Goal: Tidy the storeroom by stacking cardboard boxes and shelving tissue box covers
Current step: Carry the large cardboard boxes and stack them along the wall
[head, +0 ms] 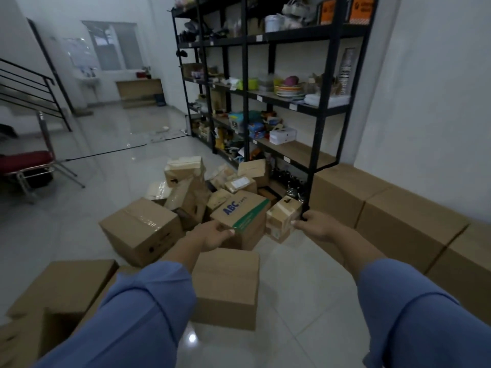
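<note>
Storeroom floor, head view — both arms stretched out in blue sleeves. Left hand is on the near corner of the ABC box. Its thumb lies over the green tape strip along the top edge and the other fingers are tucked under, out of my sight, so I read it as a pinch on that corner. The ABC box sits tilted at the front of the heap of smaller cartons, before the black shelving.

Right hand reaches to the small carton just right of the ABC box. Thumb tip touches its side, and the fingers are curled close by the foot of the shelf post. Whether they hold the carton, the post or nothing, I cannot tell from this feed.

Plain closed box stands on the tiles beside the left forearm, just this side of the ABC box. Large taped box sits askew to the left. Row of big boxes lines the right wall, end to end. Low carton lies at bottom left.

On the shelving — a white box on a lower wooden shelf beside coloured packets, too blurred to say whether it is a tissue box cover. Plates and bowls sit one shelf up. Red chair is at far left.
</note>
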